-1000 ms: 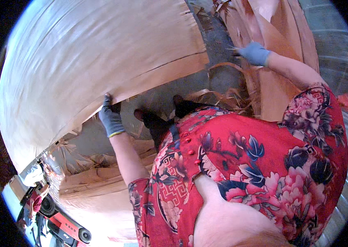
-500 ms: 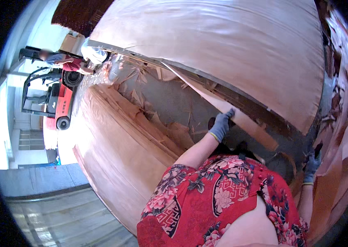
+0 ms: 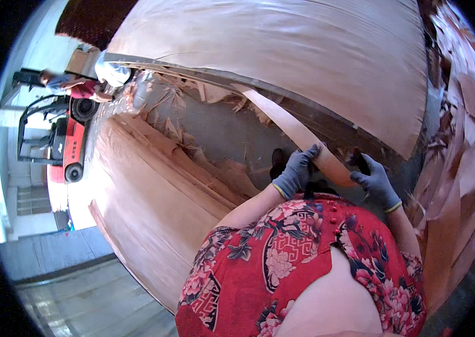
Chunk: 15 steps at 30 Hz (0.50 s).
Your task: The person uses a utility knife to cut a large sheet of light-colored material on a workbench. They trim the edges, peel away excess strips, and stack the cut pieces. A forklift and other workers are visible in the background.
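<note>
Now veneer strip [image 3: 296, 128] between both hands.

left hand [image 3: 296, 171]: gloved (grey), fingers curled shut, forearm raised | right hand [image 3: 376, 180]: gloved, fingers bent, held just beside the left

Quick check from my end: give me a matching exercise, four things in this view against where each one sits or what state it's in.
Things:
1. left hand
2. right hand
3. veneer strip
4. forklift

Places or states:
A. parked at the far left, red
B. held at its near end by both gloved hands
C. grip on the strip's left edge
D. at the strip's right end, beside the big sheet stack

Pairs: 1-C, 2-D, 3-B, 4-A
</note>
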### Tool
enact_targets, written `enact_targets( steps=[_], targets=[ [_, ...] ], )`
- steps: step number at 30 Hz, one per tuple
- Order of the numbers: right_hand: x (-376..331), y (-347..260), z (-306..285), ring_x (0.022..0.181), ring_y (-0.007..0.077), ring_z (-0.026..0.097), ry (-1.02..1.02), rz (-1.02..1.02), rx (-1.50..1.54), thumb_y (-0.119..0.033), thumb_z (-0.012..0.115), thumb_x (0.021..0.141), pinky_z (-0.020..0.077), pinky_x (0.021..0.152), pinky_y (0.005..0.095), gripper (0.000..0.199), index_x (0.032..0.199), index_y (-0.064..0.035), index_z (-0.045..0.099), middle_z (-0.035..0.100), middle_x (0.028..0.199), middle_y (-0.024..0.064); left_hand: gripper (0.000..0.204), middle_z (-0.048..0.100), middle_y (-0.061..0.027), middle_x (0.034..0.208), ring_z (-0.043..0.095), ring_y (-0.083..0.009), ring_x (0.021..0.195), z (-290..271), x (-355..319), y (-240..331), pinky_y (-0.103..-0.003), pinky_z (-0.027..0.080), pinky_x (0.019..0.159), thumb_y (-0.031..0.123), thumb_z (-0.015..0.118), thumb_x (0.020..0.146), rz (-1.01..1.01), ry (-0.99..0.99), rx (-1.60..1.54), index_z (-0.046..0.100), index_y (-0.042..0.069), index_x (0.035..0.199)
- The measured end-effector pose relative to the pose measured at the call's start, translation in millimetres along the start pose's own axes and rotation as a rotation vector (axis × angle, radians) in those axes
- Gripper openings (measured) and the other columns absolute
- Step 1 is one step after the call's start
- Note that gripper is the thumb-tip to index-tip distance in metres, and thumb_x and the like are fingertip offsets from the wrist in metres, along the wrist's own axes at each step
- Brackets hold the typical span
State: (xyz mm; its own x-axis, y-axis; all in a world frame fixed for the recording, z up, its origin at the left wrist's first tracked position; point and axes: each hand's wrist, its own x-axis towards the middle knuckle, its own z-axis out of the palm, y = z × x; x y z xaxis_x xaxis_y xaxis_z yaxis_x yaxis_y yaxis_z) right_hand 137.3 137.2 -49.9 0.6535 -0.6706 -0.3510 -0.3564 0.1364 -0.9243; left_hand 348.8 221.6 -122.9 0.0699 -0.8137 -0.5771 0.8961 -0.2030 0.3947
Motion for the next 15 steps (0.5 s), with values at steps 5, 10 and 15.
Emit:
enact_targets(
  steps=[5,10,15],
  targets=[
    [3.0,24.9,-5.2,0.088,0.0178,0.058,-0.073,-0.027,-0.213,-0.03,0.069,0.068,0.0448,0.079,0.0315,0.055,0.11,0.0015,0.053,0.062,0.095,0.0145,0.028,0.058,-0.01,0.1,0.057,-0.024,0.092,-3.6,7.3,-0.1,-0.037,0.048,0.081,0.02,0.057,0.084,-0.054,-0.078,0.035,0.051,0.004,0.107],
    [-22.8,31.9,-36.4,0.086,0.0366,0.057,0.093,-0.059,-0.359,-0.029,0.064,0.063,0.0452,0.074,0.0407,0.045,0.096,-0.0003,0.057,0.06,0.092,0.0219,0.032,0.053,-0.0124,0.112,0.049,-0.0237,0.107,36.4,8.0,3.2,-0.038,0.04,0.092,0.02,0.053,0.086,-0.268,-0.225,0.174,0.049,0.004,0.113],
    [-86.0,48.1,-73.8,0.088,0.0373,0.056,0.365,0.089,-0.283,-0.03,0.065,0.062,0.0438,0.074,0.0436,0.044,0.095,-0.0022,0.059,0.06,0.091,0.0207,0.035,0.055,-0.0168,0.112,0.053,-0.0262,0.105,40.7,-1.5,14.4,-0.035,0.041,0.092,0.015,0.041,0.091,-0.279,-0.377,0.993,0.043,-0.003,0.122]
  ],
)
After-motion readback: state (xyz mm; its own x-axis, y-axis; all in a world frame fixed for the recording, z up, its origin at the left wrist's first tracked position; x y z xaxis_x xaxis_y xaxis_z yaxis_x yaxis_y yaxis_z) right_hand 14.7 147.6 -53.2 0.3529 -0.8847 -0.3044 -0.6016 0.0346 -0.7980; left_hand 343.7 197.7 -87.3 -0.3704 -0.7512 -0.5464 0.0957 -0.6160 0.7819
